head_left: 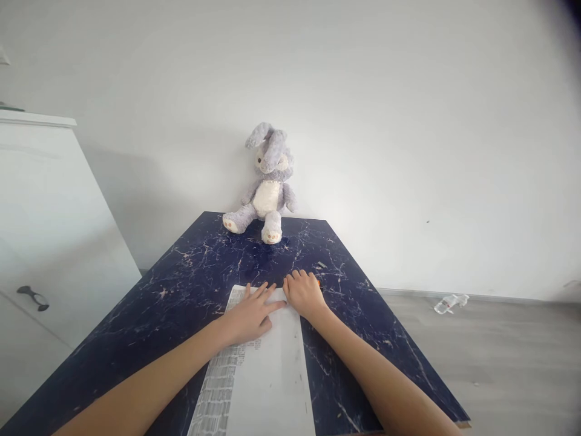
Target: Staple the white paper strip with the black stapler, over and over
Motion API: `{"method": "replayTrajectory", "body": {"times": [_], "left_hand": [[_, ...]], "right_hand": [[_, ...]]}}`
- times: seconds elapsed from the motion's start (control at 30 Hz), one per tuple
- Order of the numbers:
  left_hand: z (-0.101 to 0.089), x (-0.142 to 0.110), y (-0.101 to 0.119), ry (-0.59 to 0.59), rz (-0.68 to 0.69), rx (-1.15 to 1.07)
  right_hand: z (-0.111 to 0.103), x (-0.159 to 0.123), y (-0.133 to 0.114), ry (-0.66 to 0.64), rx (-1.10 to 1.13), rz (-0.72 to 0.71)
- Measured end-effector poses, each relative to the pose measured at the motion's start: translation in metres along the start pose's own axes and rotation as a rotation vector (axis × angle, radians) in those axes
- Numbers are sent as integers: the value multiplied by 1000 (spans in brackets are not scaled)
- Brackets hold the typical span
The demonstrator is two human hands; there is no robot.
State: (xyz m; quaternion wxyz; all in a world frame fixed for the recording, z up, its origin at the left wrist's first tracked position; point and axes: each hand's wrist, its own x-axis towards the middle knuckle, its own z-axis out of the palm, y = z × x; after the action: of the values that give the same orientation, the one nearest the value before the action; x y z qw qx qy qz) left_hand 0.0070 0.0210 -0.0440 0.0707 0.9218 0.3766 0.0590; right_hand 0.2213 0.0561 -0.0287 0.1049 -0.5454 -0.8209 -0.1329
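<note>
A long printed paper sheet (272, 375) lies on the dark blue marbled table (349, 284), with dense print along its left side and a mostly blank right part. My left hand (249, 316) rests flat on the upper part of the sheet, fingers spread. Just right of it, my right hand (305, 295) is closed in a fist at the sheet's top right corner. A bit of an orange object (319, 283) shows at that fist's right edge; the rest is hidden. Beyond the fist lies a small dark flat piece (321, 265) that I cannot identify.
A grey plush rabbit (267, 188) sits at the table's far end against the white wall. To the left stands a white cabinet (49, 200) with a black handle (34, 298). On the floor at right lies a clear plastic bottle (450, 303).
</note>
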Motion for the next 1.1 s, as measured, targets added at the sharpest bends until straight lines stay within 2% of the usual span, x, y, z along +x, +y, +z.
{"method": "replayTrajectory", "body": {"times": [0.17, 0.27, 0.33, 0.47, 0.53, 0.57, 0.67, 0.7, 0.8, 0.87, 0.97, 1.1], "left_hand": [[2, -1, -6, -6, 10, -46], [3, -2, -8, -8, 11, -64], [3, -2, -8, -8, 9, -76], [0, 2, -9, -5, 0, -104], [-4, 7, -16, 100, -35, -147], [-7, 8, -22, 203, -68, -189], [-13, 10, -50, 605, -242, -344], [-14, 9, -60, 704, -309, -373], [-13, 6, -86, 843, -464, -389], [-11, 3, -95, 879, -526, -415], [-8, 0, -97, 903, -545, -432], [-4, 1, -91, 884, -529, -449]], "right_hand": [[-22, -6, 28, -151, 229, -81], [-27, -7, 44, -219, 228, -100], [-27, -6, 56, -217, 168, 1], [-29, -5, 72, -106, 124, 339], [-32, -8, 62, -45, 208, 411], [-34, -9, 51, -27, 267, 398], [-35, -13, -4, -59, 416, 221], [-34, -13, -25, -88, 437, 151], [-28, -7, -78, -130, 371, 50], [-25, 1, -97, -154, 357, 24], [-21, 6, -96, -160, 373, 21], [-18, -11, -51, -161, 393, 60]]}}
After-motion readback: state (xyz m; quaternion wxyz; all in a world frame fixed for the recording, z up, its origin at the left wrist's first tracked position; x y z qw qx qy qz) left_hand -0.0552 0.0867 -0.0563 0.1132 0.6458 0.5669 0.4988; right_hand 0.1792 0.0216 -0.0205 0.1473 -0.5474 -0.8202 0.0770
